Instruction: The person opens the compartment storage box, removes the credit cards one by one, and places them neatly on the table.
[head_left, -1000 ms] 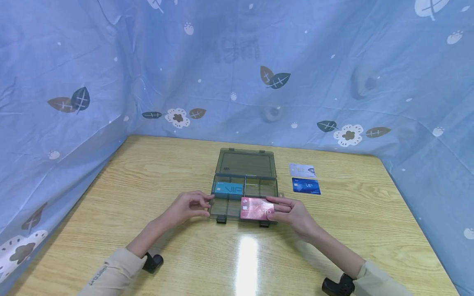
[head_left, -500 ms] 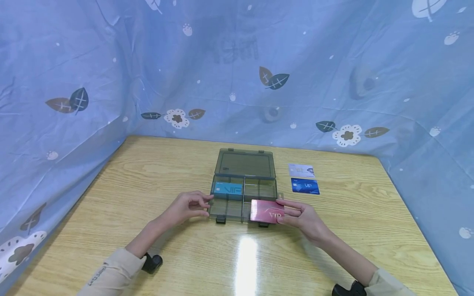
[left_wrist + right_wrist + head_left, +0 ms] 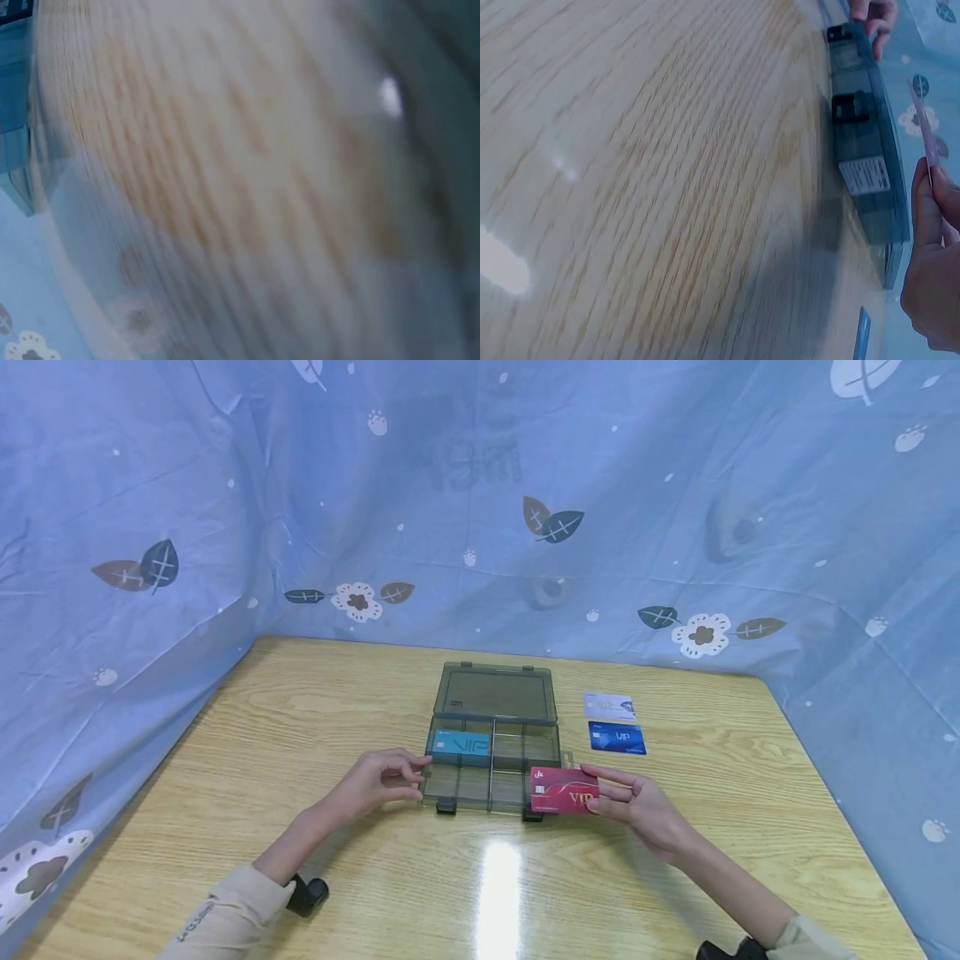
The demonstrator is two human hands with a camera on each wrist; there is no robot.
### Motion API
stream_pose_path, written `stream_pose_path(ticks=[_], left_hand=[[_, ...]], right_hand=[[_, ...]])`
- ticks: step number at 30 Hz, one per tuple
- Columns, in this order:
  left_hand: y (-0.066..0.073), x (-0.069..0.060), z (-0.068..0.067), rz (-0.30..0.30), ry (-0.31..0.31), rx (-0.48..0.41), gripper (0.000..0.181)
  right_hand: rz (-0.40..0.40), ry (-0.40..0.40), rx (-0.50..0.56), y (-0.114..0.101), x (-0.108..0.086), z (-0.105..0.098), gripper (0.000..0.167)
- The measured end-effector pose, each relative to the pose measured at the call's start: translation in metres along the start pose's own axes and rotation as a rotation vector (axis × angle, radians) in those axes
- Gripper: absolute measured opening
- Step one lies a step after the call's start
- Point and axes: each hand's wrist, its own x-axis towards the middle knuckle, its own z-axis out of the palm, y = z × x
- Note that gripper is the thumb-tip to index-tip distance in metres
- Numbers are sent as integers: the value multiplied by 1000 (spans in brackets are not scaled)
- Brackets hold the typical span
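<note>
A see-through grey box lies with its lid folded back, and a light blue card rests in its rear left compartment. The left hand touches the box's left edge with its fingertips. Pinched between thumb and fingers of the right hand is a red card, held over the box's front right corner. In the right wrist view the card shows edge-on in the hand, apart from the box.
Right of the box, a silver card lies behind a dark blue card on the wooden table. A patterned blue cloth hangs behind and at both sides.
The right hand has moved right with the red card, from over the front right compartments to the box's front right corner. The left hand has stayed at the left edge.
</note>
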Motion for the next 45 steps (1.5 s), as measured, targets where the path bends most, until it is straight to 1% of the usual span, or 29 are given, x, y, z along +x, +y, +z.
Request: stream_pose_path(ticks=[7, 13, 16, 19, 23, 30, 34, 36, 41, 45], left_hand=[[0, -1, 1, -13, 3, -6, 13], [-3, -2, 0, 3, 7, -4, 13], [-4, -2, 0, 7, 7, -11, 13], [-4, -2, 0, 6, 8, -11, 13], [-4, -2, 0, 3, 8, -6, 12], [-3, -2, 0, 2, 8, -13, 12], [-4, -2, 0, 1, 7, -26, 13], [-3, -2, 0, -2, 6, -29, 13], [-2, -1, 0, -12, 4, -27, 13], [-1, 0, 0, -23, 3, -19, 13]], right_hand=[[-12, -9, 31, 2, -6, -16, 64], [-16, -19, 44, 5, -12, -31, 65], [-22, -22, 36, 6, -16, -39, 62], [-26, -18, 41, 7, -19, -47, 55], [-10, 19, 46, 9, -22, -57, 48], [32, 101, 18, 14, -25, -73, 48], [56, 118, 20, 17, -26, -83, 43], [65, 106, 29, 19, -26, -89, 41], [46, 32, 31, 23, -27, -104, 40], [42, -7, -8, 27, -26, -113, 41]])
